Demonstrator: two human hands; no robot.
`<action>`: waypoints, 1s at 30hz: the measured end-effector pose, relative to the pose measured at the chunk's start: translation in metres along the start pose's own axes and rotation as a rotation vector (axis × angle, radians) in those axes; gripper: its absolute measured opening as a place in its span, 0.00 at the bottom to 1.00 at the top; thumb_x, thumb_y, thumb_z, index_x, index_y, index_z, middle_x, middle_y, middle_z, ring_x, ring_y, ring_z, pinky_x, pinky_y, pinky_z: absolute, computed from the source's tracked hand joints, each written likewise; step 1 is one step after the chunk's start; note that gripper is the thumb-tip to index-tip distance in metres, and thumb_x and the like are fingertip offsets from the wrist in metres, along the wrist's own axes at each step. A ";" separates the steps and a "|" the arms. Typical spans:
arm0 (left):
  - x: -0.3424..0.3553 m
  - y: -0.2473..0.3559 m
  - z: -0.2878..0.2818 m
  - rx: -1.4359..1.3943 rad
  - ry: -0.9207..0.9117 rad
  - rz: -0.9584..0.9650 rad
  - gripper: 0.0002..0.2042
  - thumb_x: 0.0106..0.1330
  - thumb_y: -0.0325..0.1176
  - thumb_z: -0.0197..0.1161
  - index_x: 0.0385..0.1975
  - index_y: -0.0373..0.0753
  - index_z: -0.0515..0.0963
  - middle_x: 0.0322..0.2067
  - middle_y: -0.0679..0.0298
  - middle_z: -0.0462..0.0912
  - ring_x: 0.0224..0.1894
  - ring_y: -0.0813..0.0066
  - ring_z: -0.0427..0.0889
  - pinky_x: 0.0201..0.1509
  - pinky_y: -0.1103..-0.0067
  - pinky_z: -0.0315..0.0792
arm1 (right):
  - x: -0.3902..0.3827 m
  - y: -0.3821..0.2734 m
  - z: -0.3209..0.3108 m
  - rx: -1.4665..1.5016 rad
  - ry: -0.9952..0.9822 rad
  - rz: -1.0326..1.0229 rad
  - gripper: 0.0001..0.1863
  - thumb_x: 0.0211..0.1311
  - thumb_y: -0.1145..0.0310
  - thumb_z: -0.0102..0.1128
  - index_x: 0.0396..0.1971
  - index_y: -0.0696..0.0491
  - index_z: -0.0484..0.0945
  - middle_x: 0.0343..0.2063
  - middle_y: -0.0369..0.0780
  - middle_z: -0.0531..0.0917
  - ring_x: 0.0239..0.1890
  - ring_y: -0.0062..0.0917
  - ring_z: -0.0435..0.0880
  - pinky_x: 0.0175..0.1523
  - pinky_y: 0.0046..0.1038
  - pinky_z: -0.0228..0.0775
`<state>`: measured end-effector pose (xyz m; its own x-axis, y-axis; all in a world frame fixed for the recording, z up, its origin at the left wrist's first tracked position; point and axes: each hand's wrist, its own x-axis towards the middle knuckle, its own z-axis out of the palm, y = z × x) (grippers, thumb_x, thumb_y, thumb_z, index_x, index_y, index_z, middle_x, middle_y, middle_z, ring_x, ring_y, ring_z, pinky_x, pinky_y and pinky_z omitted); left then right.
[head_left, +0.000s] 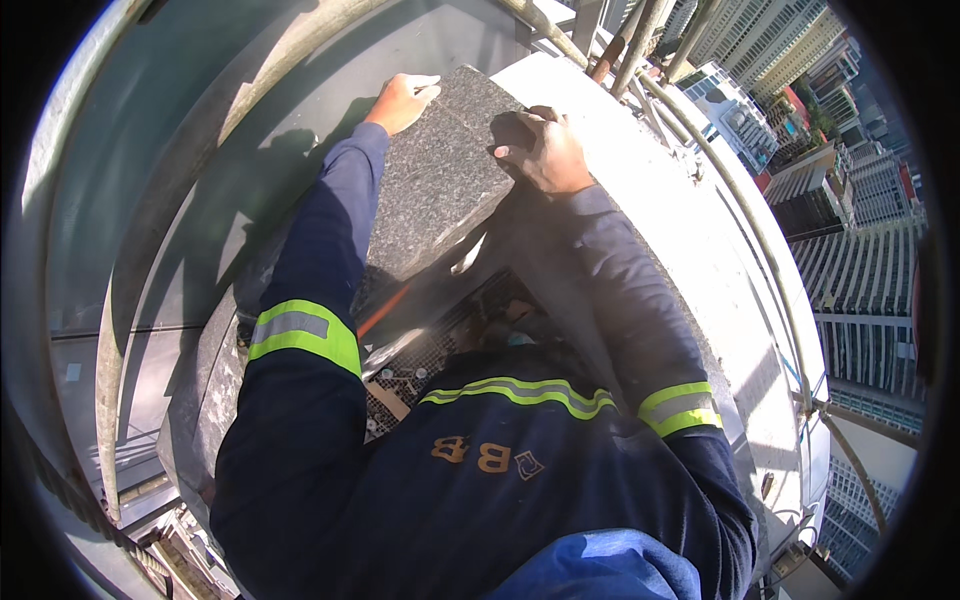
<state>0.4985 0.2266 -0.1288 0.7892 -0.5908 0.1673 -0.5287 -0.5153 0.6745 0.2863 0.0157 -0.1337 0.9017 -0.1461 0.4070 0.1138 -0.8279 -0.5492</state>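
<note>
A grey speckled granite slab [430, 175] lies in front of me, its far part in sunlight and its right part in shade. My left hand [403, 103] is at its far left edge, fingers closed against the stone. Across from it, my right hand [548, 152] grips the far right edge with bent fingers, the thumb side toward the slab. The undersides of both grips are hidden. Dark blue sleeves with yellow-green reflective bands cover my arms.
Scaffold pipes [745, 200] curve along the right, with tall buildings [865, 290] far below. A pale ledge [660, 230] runs beside the slab. Grey panels [235, 190] stand at left. Beneath me are a mesh platform [440, 350], small loose pieces and an orange strip [383, 310].
</note>
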 end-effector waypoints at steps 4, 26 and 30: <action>0.000 -0.002 -0.003 0.052 -0.030 -0.010 0.18 0.69 0.37 0.63 0.56 0.36 0.81 0.42 0.56 0.89 0.42 0.72 0.85 0.51 0.77 0.76 | 0.001 -0.003 -0.005 0.026 -0.037 -0.008 0.36 0.50 0.50 0.77 0.54 0.58 0.81 0.56 0.50 0.79 0.60 0.44 0.75 0.65 0.41 0.67; 0.001 0.009 -0.009 -0.036 -0.157 -0.013 0.30 0.64 0.42 0.72 0.63 0.32 0.74 0.54 0.51 0.83 0.56 0.69 0.82 0.61 0.76 0.73 | 0.008 0.028 -0.019 0.371 -0.099 -0.053 0.31 0.47 0.68 0.77 0.54 0.59 0.81 0.35 0.47 0.88 0.39 0.31 0.87 0.48 0.31 0.78; 0.000 0.010 -0.011 -0.046 -0.173 -0.021 0.30 0.64 0.41 0.73 0.63 0.31 0.74 0.54 0.52 0.83 0.54 0.71 0.82 0.60 0.77 0.73 | 0.009 0.031 -0.015 0.275 -0.195 -0.007 0.32 0.49 0.65 0.78 0.57 0.55 0.80 0.44 0.47 0.85 0.46 0.35 0.85 0.55 0.32 0.75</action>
<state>0.4968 0.2281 -0.1143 0.7325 -0.6802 0.0292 -0.4945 -0.5021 0.7095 0.2916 -0.0189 -0.1362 0.9604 -0.0125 0.2782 0.2043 -0.6474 -0.7343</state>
